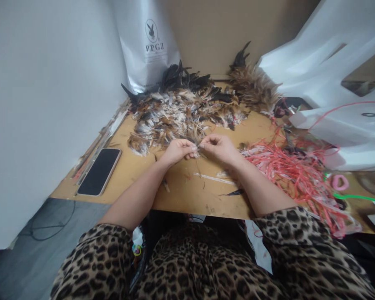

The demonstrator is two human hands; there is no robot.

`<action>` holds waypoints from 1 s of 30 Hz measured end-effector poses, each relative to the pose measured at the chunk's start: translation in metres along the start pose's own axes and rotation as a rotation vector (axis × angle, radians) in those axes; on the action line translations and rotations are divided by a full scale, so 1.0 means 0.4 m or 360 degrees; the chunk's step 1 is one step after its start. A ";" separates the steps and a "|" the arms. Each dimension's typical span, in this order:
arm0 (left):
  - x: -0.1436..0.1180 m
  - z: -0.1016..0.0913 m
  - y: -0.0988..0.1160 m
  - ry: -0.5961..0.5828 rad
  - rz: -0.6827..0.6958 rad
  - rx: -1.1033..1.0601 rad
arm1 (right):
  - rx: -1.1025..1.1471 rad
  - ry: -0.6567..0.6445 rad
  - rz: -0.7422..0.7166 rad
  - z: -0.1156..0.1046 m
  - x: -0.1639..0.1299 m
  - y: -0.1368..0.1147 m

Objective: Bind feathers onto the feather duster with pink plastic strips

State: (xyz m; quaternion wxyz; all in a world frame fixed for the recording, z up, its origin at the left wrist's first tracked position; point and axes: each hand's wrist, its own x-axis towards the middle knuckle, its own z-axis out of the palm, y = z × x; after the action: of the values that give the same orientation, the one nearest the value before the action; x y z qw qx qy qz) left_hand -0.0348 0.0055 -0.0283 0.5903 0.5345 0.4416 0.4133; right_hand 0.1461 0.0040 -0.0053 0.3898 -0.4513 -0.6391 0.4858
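My left hand (180, 151) and my right hand (220, 149) meet over the near middle of the table, fingertips almost touching. Both are closed in a pinch on what looks like a small feather bunch (195, 134), whose brown tips fan out just beyond the fingers. The ends between the fingertips are mostly hidden. A thin dark strand hangs below them. Right behind the hands spreads a large pile of brown, white and black feathers (171, 110). On the tabletop below lie a narrow white strip (214, 178) and a dark feather (233, 193).
A phone (99, 171) lies at the left edge of the table (187, 200). Tangled red plastic strips (287, 166) cover the right side. Behind stand a silver bag (148, 50), a brown feather bundle (256, 85) and white plastic bags (318, 54). A wall borders the left.
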 end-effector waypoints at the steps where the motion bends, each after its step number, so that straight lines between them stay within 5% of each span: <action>1: 0.001 -0.002 0.000 0.0006 -0.0015 -0.0003 | 0.0066 -0.0049 0.0026 -0.002 -0.003 -0.004; 19: -0.004 -0.002 0.011 -0.0045 -0.0008 0.0054 | -0.0149 0.0041 0.0057 -0.002 0.011 0.024; 30: 0.002 -0.009 0.004 0.0024 -0.0108 -0.0145 | -0.0145 -0.0414 -0.0051 -0.007 -0.005 -0.013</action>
State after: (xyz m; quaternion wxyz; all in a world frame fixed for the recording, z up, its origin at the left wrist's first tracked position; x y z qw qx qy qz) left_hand -0.0381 0.0072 -0.0271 0.6245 0.4886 0.4445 0.4167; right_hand 0.1484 0.0021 0.0005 0.2904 -0.3917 -0.7127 0.5043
